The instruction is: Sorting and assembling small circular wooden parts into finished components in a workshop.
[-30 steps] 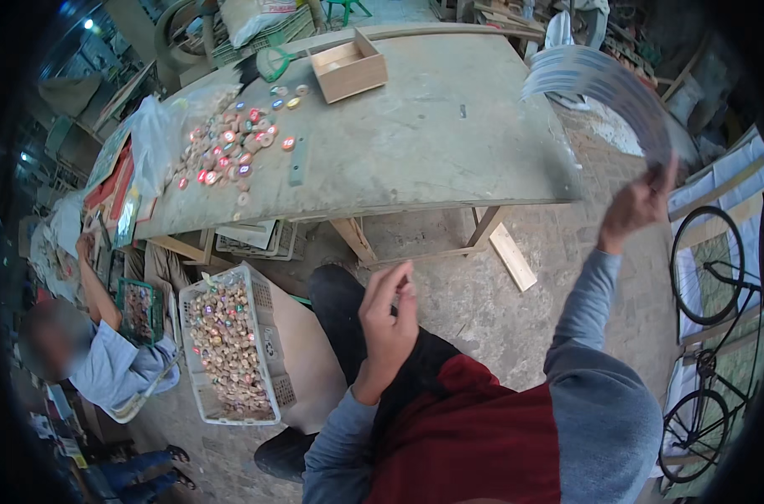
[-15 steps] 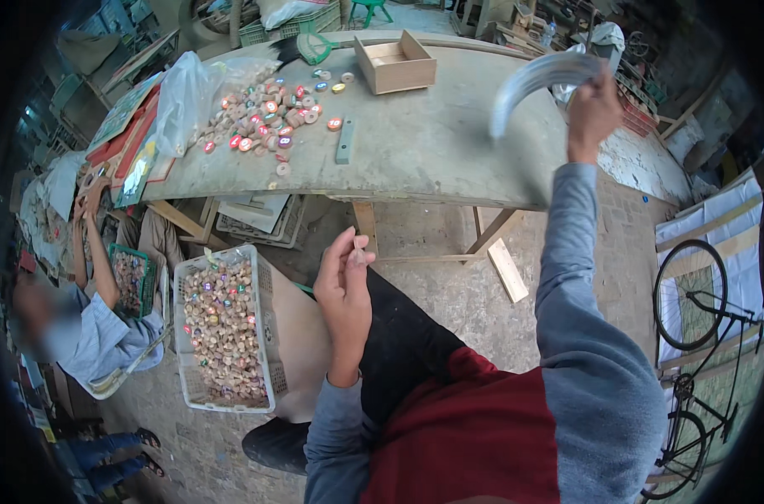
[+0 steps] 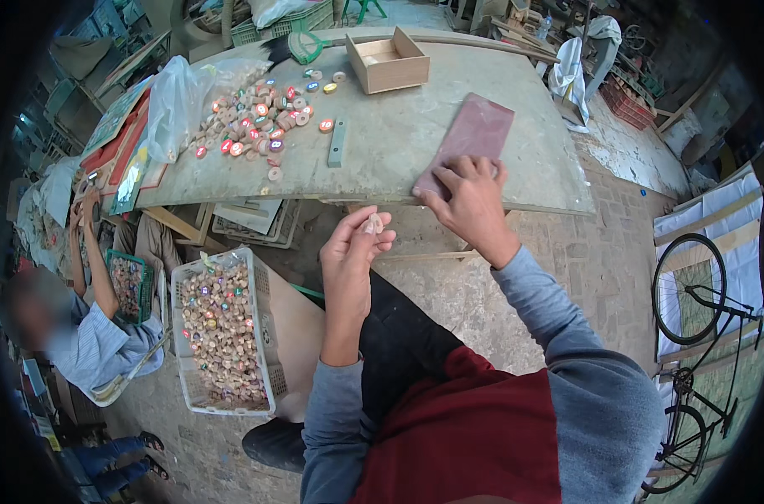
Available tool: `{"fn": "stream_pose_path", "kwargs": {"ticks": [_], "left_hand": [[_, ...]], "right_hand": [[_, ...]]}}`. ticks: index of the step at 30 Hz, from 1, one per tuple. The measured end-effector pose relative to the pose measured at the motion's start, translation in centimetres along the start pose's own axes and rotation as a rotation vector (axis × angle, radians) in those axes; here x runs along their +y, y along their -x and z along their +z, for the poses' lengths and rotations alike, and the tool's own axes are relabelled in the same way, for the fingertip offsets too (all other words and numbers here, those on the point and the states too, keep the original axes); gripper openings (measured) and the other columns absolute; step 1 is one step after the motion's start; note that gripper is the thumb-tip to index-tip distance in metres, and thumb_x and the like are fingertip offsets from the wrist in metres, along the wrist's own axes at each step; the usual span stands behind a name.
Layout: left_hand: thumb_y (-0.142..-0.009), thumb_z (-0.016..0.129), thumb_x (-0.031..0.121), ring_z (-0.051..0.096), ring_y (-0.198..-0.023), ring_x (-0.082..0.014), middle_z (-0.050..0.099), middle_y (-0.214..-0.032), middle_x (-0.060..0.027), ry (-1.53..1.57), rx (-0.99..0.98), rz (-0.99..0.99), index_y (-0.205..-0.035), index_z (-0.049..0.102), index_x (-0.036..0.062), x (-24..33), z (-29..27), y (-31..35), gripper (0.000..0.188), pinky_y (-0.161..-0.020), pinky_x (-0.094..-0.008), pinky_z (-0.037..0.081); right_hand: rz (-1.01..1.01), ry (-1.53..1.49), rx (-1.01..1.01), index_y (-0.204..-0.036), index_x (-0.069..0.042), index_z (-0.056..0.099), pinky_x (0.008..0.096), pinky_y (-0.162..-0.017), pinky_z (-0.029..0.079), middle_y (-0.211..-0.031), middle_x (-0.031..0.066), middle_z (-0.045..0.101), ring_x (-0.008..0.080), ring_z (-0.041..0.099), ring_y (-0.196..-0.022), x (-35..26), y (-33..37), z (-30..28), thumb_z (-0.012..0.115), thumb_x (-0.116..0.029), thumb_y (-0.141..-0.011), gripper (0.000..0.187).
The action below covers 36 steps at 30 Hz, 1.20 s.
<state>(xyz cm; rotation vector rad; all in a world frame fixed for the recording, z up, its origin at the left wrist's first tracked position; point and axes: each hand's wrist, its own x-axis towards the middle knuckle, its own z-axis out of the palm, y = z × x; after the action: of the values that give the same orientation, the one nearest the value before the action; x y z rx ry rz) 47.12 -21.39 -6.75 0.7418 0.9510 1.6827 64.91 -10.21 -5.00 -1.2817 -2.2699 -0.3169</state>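
Note:
My left hand is closed, pinching a small pale wooden piece between thumb and fingers, just off the table's near edge. A reddish-brown sheet of sandpaper lies slantwise on the right half of the table. On its near end, my right hand presses with bent fingers, the thumb by the table's edge. Several round wooden discs with coloured, numbered faces form a loose pile at the table's left. Beside my left leg, a white plastic crate holds many similar small wooden pieces.
An open wooden box stands at the table's far side, with a grey-green bar nearer me. A clear plastic bag lies by the pile. At left another person sits working. A bicycle is at the right.
My right hand has swung down and left from the raised position, laying the sheet flat on the table, reddish face up. My left hand has shifted slightly, still pinching the wooden piece.

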Motion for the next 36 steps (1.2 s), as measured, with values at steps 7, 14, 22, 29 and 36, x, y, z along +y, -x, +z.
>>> {"fn": "stream_pose_path", "kwargs": {"ticks": [7,14,22,29,36], "left_hand": [[-0.1,0.051,0.013,0.062,-0.09,-0.0104,0.07,-0.108,-0.0114,-0.307,-0.031,0.243,-0.124,0.06,-0.0032,-1.8,3.4,-4.1,0.03,-0.079,-0.0237,0.047],[-0.101,0.048,0.014,0.063,-0.086,-0.0117,0.07,-0.099,-0.0099,-0.497,-0.126,0.164,-0.123,0.061,-0.0024,-2.8,6.0,-8.8,0.031,-0.078,-0.0275,0.049],[-0.099,0.051,0.014,0.064,-0.085,-0.0158,0.069,-0.09,-0.0122,-0.722,-0.267,0.085,-0.138,0.049,-0.0017,-1.9,5.9,-9.9,0.042,-0.079,-0.0298,0.05],[-0.094,0.057,0.014,0.066,-0.09,-0.0338,0.07,-0.097,-0.0162,-0.888,-0.181,0.287,-0.116,0.062,-0.0054,-3.2,4.9,-8.3,0.03,-0.085,-0.039,0.051],[-0.081,0.072,0.012,0.057,-0.107,-0.032,0.065,-0.111,-0.0131,-1.147,-0.234,0.861,-0.106,0.067,-0.0018,-5.4,4.9,-6.3,0.029,-0.091,-0.0405,0.048]], "right_hand": [[-0.111,-0.312,0.006,-0.124,-0.003,0.062,0.0482,-0.1,0.037,-0.126,0.0197,0.059,0.0364,0.051,-0.12,1.8,0.0,1.2,0.065,-0.042,-0.088,0.054],[0.119,-0.856,0.079,-0.123,0.002,0.059,0.0366,-0.088,0.048,-0.113,0.0203,0.064,0.034,0.063,-0.1,3.6,-0.8,1.1,0.052,-0.015,-0.097,0.032],[-0.005,-0.892,-0.15,-0.108,-0.001,0.069,0.0352,-0.078,0.05,-0.092,0.0149,0.068,0.0276,0.065,-0.086,3.6,-2.0,1.0,0.058,-0.013,-0.092,0.022],[0.158,-0.782,0.087,-0.095,-0.001,0.072,0.0348,-0.07,0.049,-0.09,0.0133,0.068,0.0261,0.063,-0.077,4.8,-2.8,0.9,0.064,-0.009,-0.086,0.014],[-0.251,-0.482,0.004,-0.092,-0.001,0.071,0.0406,-0.076,0.049,-0.093,0.0108,0.066,0.032,0.062,-0.085,7.0,-2.4,1.7,0.067,-0.013,-0.083,0.015]]}}
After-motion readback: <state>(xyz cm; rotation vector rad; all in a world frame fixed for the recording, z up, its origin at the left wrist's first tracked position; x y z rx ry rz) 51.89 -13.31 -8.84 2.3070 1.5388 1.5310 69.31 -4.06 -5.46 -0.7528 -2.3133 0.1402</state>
